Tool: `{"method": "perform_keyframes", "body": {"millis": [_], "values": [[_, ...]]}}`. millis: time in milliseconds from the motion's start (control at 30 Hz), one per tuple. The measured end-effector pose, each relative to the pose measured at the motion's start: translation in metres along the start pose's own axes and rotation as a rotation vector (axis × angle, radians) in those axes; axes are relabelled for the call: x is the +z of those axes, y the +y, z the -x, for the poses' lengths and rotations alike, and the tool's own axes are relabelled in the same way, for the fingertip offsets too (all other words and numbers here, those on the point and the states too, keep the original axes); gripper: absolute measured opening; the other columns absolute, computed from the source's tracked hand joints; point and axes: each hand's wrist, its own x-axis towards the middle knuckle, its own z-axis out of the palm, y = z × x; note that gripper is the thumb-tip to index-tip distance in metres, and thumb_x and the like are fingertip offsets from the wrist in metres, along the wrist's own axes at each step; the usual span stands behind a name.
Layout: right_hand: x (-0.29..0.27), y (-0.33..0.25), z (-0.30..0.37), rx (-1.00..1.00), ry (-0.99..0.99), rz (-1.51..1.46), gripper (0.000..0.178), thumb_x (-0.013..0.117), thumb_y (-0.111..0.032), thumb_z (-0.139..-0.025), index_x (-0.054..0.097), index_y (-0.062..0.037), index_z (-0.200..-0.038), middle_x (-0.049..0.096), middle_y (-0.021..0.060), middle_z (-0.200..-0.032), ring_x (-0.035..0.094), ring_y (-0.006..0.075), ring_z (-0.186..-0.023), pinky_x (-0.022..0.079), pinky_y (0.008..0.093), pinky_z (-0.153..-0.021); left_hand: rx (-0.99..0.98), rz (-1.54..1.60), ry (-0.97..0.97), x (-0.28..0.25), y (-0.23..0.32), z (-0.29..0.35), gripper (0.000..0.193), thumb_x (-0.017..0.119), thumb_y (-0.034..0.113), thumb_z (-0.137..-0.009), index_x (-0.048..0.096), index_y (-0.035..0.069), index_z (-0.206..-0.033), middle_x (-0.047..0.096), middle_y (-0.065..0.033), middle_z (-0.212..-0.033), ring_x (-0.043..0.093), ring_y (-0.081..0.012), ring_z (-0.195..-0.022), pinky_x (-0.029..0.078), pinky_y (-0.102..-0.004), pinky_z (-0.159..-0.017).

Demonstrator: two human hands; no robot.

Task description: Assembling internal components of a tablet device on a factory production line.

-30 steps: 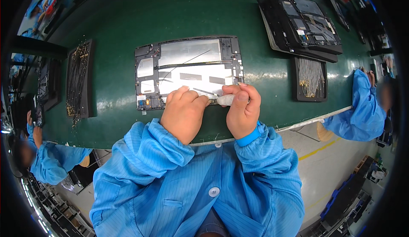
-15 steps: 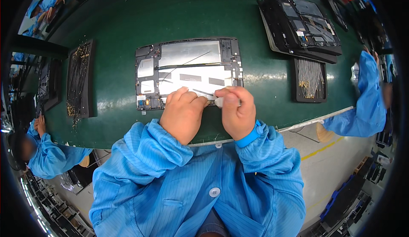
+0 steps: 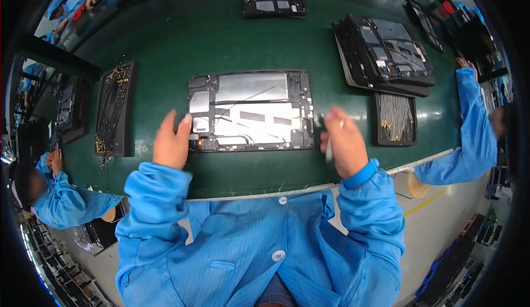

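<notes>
Head view: far to the left of the left hand, a co-worker's blue sleeve (image 3: 72,199) is seen by the edge of the green counter (image 3: 221,47). Nearer to the left hand, but apart from it, a long black tray (image 3: 129,114) is filled with thin black wires (image 3: 112,114) with gold tips, and some are left poking out past its ends. The left hand (image 3: 172,141) is held wide, with its thumb spread at the left edge of a flat black panel (image 3: 251,86); whether it is touched cannot be told. This panel is laid flat between the two hands, with its big shiny silver part turned up. Far beyond both hands, another panel (image 3: 274,8) is set down. Just to the right of the first panel, and apart from it, the right hand (image 3: 346,141) is blurred; a thin pale stick (image 3: 329,151) is held in its curled fingers. A blue band (image 3: 361,174) is worn on its wrist. Beyond the right hand and to its right, black panels are piled in a stack (image 3: 383,53). Nearer, right of that hand, pale wires (image 3: 395,111) are kept in a small black tray (image 3: 413,127). Farther right, another co-worker's blue sleeve (image 3: 458,166) is seen.
</notes>
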Motion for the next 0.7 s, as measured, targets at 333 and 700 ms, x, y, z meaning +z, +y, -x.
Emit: {"method": "perform_keyframes", "body": {"millis": [333, 700], "values": [[0.043, -0.012, 0.003, 0.376, -0.574, -0.202, 0.042, 0.049, -0.048, -0.075, 0.048, -0.0064, -0.075, 0.041, 0.0010, -0.061, 0.042, 0.0097, -0.047, 0.035, 0.0220, -0.037, -0.476, 1.160, 0.224, -0.010, -0.002, -0.016, 0.057, 0.055, 0.032, -0.076, 0.032, -0.002, -0.116, 0.046, -0.0035, -0.082, 0.043, -0.0104, -0.063, 0.040, -0.0231, -0.058], [0.069, -0.006, -0.016, -0.751, -0.170, 0.565, 0.036, 0.052, -0.038, -0.075, 0.054, -0.0025, -0.078, 0.054, 0.0123, -0.068, 0.052, 0.0231, -0.059, 0.042, 0.0323, -0.052, -0.705, 1.449, -0.427, -0.011, 0.067, -0.031, 0.018, 0.046, 0.027, -0.080, 0.051, 0.010, -0.080, 0.059, -0.0056, -0.067, 0.054, -0.0143, -0.046, 0.042, -0.0215, -0.033]]}}
